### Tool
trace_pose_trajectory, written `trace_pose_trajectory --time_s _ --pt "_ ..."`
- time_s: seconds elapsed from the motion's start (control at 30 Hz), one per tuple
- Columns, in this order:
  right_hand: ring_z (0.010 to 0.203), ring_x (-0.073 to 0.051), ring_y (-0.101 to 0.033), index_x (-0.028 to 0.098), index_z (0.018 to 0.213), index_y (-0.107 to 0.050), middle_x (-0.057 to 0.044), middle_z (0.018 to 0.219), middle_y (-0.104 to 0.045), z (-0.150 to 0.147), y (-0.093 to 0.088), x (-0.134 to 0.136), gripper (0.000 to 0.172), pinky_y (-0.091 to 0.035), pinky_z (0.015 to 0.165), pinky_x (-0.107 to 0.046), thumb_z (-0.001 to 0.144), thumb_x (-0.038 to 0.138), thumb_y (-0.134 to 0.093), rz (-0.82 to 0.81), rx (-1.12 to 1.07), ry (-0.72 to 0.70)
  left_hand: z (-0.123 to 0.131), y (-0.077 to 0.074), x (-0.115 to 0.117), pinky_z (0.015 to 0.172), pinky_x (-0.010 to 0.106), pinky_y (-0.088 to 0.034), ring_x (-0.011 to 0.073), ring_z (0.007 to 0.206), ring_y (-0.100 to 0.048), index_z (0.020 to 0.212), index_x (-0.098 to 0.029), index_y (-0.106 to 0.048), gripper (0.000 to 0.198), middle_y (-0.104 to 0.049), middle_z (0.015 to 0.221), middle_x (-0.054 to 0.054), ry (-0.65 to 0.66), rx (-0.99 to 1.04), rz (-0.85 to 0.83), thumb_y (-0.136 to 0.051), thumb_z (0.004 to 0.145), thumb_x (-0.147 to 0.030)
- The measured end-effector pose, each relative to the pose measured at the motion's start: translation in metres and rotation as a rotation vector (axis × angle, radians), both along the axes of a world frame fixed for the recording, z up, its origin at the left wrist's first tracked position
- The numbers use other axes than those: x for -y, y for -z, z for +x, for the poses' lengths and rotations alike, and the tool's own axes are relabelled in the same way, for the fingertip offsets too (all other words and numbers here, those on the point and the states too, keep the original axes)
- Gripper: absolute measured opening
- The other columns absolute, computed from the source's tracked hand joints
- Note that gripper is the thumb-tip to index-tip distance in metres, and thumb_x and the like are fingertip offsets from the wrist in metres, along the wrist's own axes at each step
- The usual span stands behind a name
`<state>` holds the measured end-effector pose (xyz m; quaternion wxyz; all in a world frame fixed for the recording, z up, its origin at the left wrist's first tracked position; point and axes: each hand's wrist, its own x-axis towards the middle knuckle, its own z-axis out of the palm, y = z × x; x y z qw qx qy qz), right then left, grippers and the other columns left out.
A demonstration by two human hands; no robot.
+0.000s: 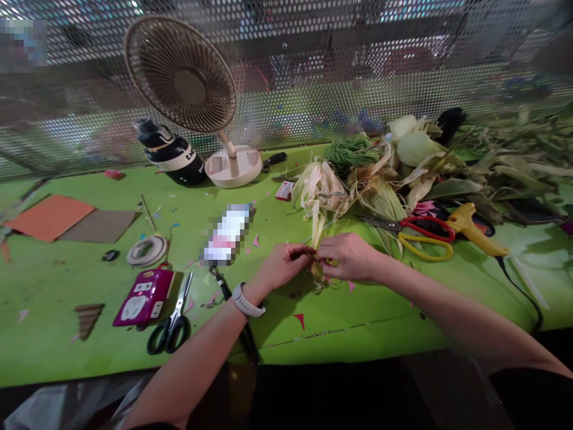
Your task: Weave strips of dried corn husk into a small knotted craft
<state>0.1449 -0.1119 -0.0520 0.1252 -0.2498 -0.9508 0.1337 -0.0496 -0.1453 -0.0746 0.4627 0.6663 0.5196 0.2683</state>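
Observation:
Low over the green table, my left hand (286,263), with a pale band on its wrist, pinches near the lower end of a thin pale corn husk strip (317,222). My right hand (347,257) meets it there, fingers bent and closed on the same strip. Just where the fingertips meet is partly hidden. Frayed ends hang below them. The strip's upper part lies against a bundle of dry corn husks (324,188). Behind that sits a coil of green cord (351,152). To the right lie scissors with red and yellow handles (427,236).
A yellow glue gun (478,230) with a trailing cord and heaped husks (505,155) are at right. At left are a phone (228,233), black-handled scissors (172,328), a magenta box (145,295) and a tape roll (147,251). A fan (233,167) and bottle (179,161) stand behind.

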Motion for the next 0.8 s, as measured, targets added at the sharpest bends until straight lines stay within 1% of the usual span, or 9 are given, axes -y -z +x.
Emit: trace_pose_trajectory --time_s 0.1,0.23,0.33,0.43,0.53,0.6,0.67,0.73,0.8 --pt "0.056 -0.009 -0.042 0.016 0.067 -0.063 -0.001 0.067 -0.059 -0.001 0.002 0.001 0.013 -0.025 0.051 -0.022 0.077 0.018 -0.054 -0.027 0.012 -0.044 -0.001 -0.001 -0.002 0.081 0.031 -0.051 0.0182 0.084 -0.067 0.093 -0.017 -0.071 0.023 -0.074 0.093 0.004 -0.019 0.052 -0.051 -0.056 0.078 -0.026" --pt "0.056 -0.009 -0.042 0.015 0.066 -0.062 -0.001 0.066 -0.059 -0.003 0.006 0.001 0.014 -0.024 0.050 -0.022 0.076 0.017 -0.053 -0.058 0.031 -0.052 -0.003 0.001 -0.003 0.083 0.032 -0.050 0.0186 0.083 -0.067 0.090 -0.016 -0.072 0.021 -0.074 0.090 0.005 -0.032 0.114 -0.100 -0.061 0.075 -0.026" --pt "0.055 -0.009 -0.043 0.015 0.066 -0.062 -0.001 0.065 -0.060 -0.004 0.007 0.001 0.013 -0.026 0.050 -0.022 0.076 0.016 -0.053 -0.086 0.028 -0.052 -0.005 0.003 -0.003 0.082 0.032 -0.050 0.0178 0.081 -0.066 0.089 -0.016 -0.072 0.021 -0.074 0.089 0.005 -0.036 0.148 -0.138 -0.064 0.074 -0.027" --pt "0.056 -0.009 -0.045 0.015 0.067 -0.062 -0.001 0.066 -0.060 -0.002 0.006 0.000 0.013 -0.030 0.051 -0.022 0.077 0.018 -0.054 -0.127 0.013 -0.050 -0.007 0.003 -0.003 0.083 0.034 -0.050 0.0180 0.083 -0.066 0.092 -0.015 -0.071 0.022 -0.074 0.092 0.006 -0.012 0.191 -0.170 -0.065 0.074 -0.028" --pt "0.061 -0.011 -0.051 0.014 0.075 -0.061 -0.004 0.076 -0.061 -0.001 0.006 -0.003 0.007 -0.038 0.054 -0.023 0.075 0.017 -0.055 -0.202 -0.073 0.027 -0.009 0.002 -0.003 0.085 0.036 -0.050 0.0191 0.087 -0.066 0.096 -0.016 -0.070 0.024 -0.073 0.096 0.008 0.028 0.206 -0.164 -0.066 0.075 -0.028" --pt "0.069 -0.012 -0.056 0.012 0.087 -0.059 -0.008 0.089 -0.062 -0.002 0.007 -0.005 0.014 -0.043 0.058 -0.023 0.074 0.013 -0.054 -0.279 -0.190 0.087 -0.009 0.001 -0.004 0.086 0.036 -0.050 0.0194 0.088 -0.067 0.097 -0.016 -0.070 0.024 -0.073 0.097 0.008 0.053 0.192 -0.142 -0.066 0.076 -0.027" --pt "0.072 -0.012 -0.058 0.012 0.097 -0.057 -0.009 0.095 -0.062 -0.004 0.009 -0.007 0.024 -0.045 0.059 -0.023 0.074 0.009 -0.053 -0.360 -0.274 0.124 -0.009 0.001 -0.004 0.087 0.036 -0.051 0.0189 0.089 -0.067 0.096 -0.016 -0.069 0.022 -0.073 0.097 0.008 0.074 0.190 -0.112 -0.064 0.077 -0.025" --pt "0.069 -0.011 -0.059 0.012 0.102 -0.056 -0.008 0.092 -0.064 -0.007 0.012 -0.009 0.028 -0.046 0.059 -0.023 0.074 0.008 -0.052 -0.428 -0.271 0.128 -0.009 0.002 -0.003 0.088 0.035 -0.050 0.0178 0.090 -0.066 0.096 -0.016 -0.068 0.020 -0.072 0.098 0.007 0.087 0.190 -0.072 -0.063 0.078 -0.023" --pt "0.065 -0.011 -0.059 0.012 0.102 -0.058 -0.005 0.085 -0.066 -0.010 0.016 -0.010 0.028 -0.047 0.060 -0.024 0.075 0.007 -0.051 -0.462 -0.236 0.123 -0.009 0.004 -0.002 0.087 0.034 -0.051 0.0170 0.089 -0.066 0.095 -0.016 -0.068 0.019 -0.072 0.097 0.006 0.080 0.174 -0.026 -0.062 0.078 -0.021"
